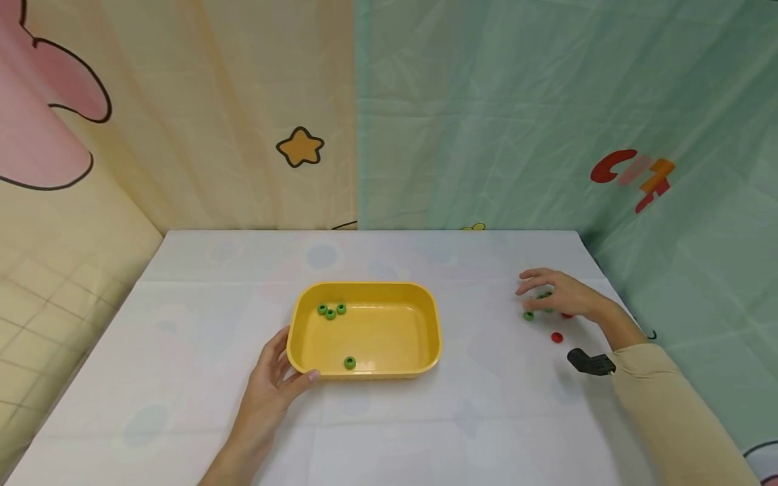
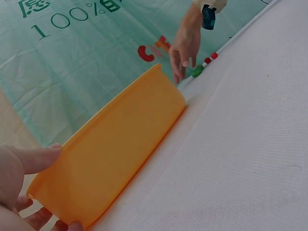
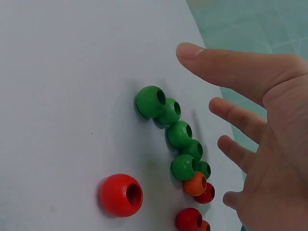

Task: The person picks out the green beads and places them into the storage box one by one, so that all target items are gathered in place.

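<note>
Reaching hand: right hand (image 1: 562, 295) hovers with fingers spread and relaxed, grasping nothing, just over a cluster of beads on the right part of the bench (image 1: 182, 378).
Beads under it: green beads (image 3: 179, 134) lie in a touching row on the bench; at the near end of the row sit an orange bead (image 3: 195, 184) and smaller red ones.
Loose bead: a larger red bead (image 3: 120, 195) lies apart from the row, to its left in the right wrist view.
Steadying hand: left hand (image 1: 270, 388) grips the near left corner of the yellow tray (image 1: 425, 317), thumb on the rim, fingers along the outer wall.
Tray: mid-bench; three green beads (image 1: 331, 311) together at its far left, one (image 1: 349, 363) alone by the near wall.
Backdrop: printed cloth behind the bench.
</note>
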A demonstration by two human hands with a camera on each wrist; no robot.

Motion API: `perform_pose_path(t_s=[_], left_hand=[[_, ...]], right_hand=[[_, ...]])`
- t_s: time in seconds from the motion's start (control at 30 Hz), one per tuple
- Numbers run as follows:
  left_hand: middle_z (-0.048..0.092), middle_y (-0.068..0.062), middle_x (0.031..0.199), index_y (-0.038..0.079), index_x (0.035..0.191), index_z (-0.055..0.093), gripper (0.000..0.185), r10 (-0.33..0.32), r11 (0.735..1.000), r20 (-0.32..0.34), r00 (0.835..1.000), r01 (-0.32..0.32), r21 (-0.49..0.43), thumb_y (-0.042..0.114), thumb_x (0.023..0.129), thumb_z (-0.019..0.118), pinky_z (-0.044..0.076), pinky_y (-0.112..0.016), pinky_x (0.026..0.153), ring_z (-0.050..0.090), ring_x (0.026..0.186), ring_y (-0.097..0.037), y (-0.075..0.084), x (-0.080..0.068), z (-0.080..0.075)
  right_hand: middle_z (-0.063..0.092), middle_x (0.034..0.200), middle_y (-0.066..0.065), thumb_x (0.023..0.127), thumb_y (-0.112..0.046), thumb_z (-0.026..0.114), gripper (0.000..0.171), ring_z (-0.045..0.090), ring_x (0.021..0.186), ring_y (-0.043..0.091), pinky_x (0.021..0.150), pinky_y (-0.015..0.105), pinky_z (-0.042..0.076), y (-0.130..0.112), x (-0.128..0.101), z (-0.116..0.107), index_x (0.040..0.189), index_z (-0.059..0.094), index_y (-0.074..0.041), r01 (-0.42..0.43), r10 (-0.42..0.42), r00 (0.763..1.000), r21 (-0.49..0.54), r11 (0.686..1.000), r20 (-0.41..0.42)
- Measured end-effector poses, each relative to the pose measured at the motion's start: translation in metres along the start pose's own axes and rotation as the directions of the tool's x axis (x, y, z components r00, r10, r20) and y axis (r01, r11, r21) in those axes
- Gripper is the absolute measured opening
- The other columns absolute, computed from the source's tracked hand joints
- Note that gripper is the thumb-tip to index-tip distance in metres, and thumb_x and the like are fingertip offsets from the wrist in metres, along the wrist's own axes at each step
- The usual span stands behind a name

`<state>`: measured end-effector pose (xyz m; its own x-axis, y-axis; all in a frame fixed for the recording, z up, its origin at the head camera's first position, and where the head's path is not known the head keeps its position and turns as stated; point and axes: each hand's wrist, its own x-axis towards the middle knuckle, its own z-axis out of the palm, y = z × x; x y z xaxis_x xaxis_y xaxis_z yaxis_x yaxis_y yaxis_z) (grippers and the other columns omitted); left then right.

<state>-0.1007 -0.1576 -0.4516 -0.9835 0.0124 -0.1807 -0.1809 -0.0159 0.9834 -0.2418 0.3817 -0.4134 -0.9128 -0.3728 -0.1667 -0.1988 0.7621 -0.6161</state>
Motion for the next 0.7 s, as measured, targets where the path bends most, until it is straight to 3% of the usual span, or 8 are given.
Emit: perform_pose_path(t_s=[0.33,0.57,0.7], left_hand=[[0.025,0.0,0.165,0.018,0.163,0.025,0.093,0.012,1.0,0.003,1.0,-0.012,-0.012,0.009,0.09,0.082,0.046,-0.013,0.101,0.032,0.147,-0.023,0.0,-0.001,0.0],[0.025,-0.002,0.166,0.016,0.162,0.026,0.092,0.026,1.0,0.002,1.0,-0.026,-0.014,0.007,0.09,0.082,0.046,-0.013,0.101,0.031,0.148,-0.024,0.0,-0.002,0.0],[0.026,-0.002,0.166,0.016,0.162,0.026,0.092,0.019,1.0,0.004,1.0,-0.019,-0.015,0.008,0.09,0.082,0.046,-0.013,0.101,0.031,0.147,-0.024,-0.001,-0.001,0.0]], right_hand=[[0.025,0.159,0.029,0.085,-0.019,0.086,0.034,0.022,0.141,0.055,0.108,0.074,0.029,0.011,-0.002,0.003,0.115,0.077,-0.007,-0.064,0.058,0.993,0.05,0.997,0.106],[0.022,0.159,0.03,0.083,-0.014,0.087,0.024,0.016,0.144,0.058,0.111,0.078,0.016,0.014,-0.001,0.008,0.105,0.079,-0.008,-0.039,0.033,0.996,0.074,0.996,0.083],[0.025,0.159,0.03,0.084,-0.017,0.087,0.02,0.018,0.144,0.057,0.111,0.077,0.019,0.014,0.0,0.008,0.102,0.08,-0.01,-0.052,0.049,0.997,0.049,0.997,0.065]])
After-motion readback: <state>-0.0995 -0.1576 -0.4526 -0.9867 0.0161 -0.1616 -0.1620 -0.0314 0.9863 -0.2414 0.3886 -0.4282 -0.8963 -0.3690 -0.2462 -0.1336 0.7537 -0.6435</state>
